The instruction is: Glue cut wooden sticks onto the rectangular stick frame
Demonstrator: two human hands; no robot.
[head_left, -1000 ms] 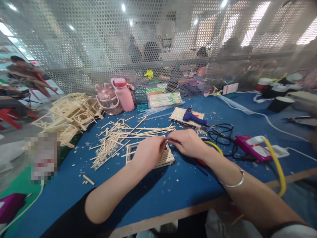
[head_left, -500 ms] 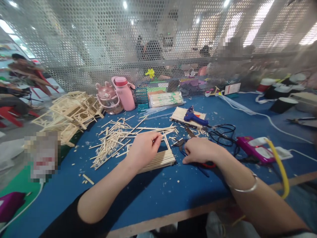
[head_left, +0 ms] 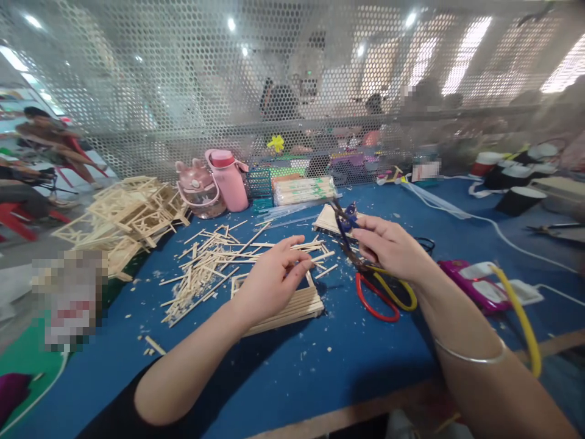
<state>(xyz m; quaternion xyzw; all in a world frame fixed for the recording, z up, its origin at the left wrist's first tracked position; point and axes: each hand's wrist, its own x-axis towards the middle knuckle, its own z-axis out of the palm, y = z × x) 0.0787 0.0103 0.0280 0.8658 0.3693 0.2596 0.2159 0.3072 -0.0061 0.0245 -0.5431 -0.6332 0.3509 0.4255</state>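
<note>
My left hand (head_left: 274, 277) is over a small wooden stick frame (head_left: 292, 310) with a slatted side. Its thumb and a finger meet at the tip, the index finger is raised, and a thin wooden stick (head_left: 318, 264) appears pinched there. My right hand (head_left: 388, 247) grips dark-jawed pliers (head_left: 339, 221) with blue handles, jaws pointing up and away. Below it, scissors (head_left: 377, 300) with one red and one yellow handle lie on the blue table (head_left: 292, 378). Behind the pliers, a blue glue gun (head_left: 350, 213) rests on a slatted wooden panel (head_left: 325, 218), partly hidden.
Loose wooden sticks (head_left: 196, 283) are heaped left of the frame. Stacked stick structures (head_left: 137, 210), a pink bottle (head_left: 228, 183) and a clear pink jug (head_left: 198, 192) stand behind. A magenta power strip (head_left: 466, 283) lies right. A perforated metal screen (head_left: 183, 91) bounds the back.
My right hand left the left hand's fingertips, went down to the pliers on the table and lifted them up. My left hand stayed over the frame, its index finger now raised.
</note>
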